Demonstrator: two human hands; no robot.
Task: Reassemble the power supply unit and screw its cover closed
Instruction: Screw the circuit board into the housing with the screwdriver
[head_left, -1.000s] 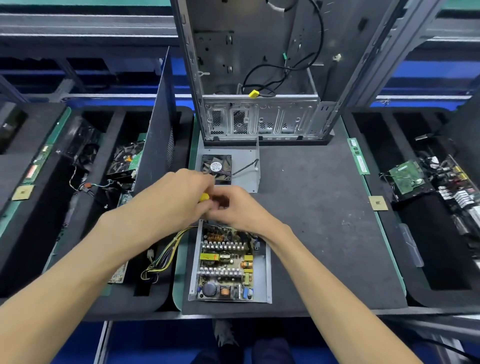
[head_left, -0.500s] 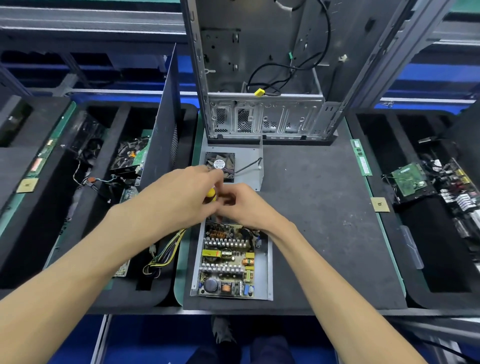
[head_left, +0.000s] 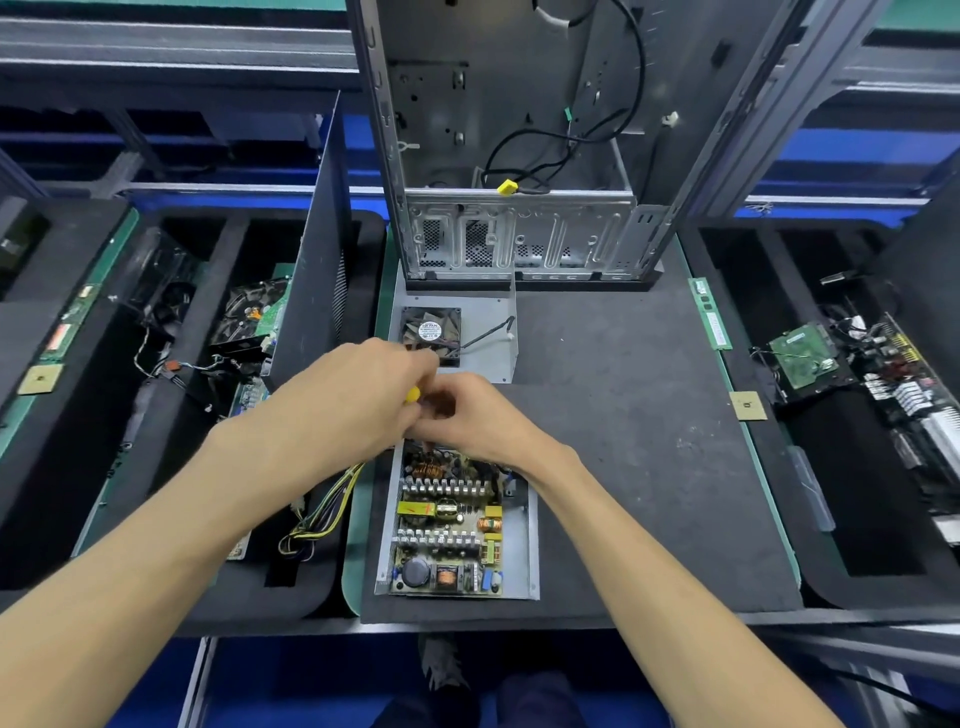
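- Both hands have edged toward the fan-bearing cover (head_left: 457, 332); left hand (head_left: 353, 400) grips a yellow-handled screwdriver (head_left: 412, 395).
- Right hand (head_left: 478, 421) pinches at its tip; what it holds is hidden.
- Power supply unit (head_left: 457, 525) lies open on the bench (head_left: 649, 467), circuit board exposed.

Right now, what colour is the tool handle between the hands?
Yellow handle, seen in the head view.

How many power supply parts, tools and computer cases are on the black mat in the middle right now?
Open power supply base: 1
Cover with fan: 1
Yellow-handled screwdriver: 1
Computer case: 1
Total: 4
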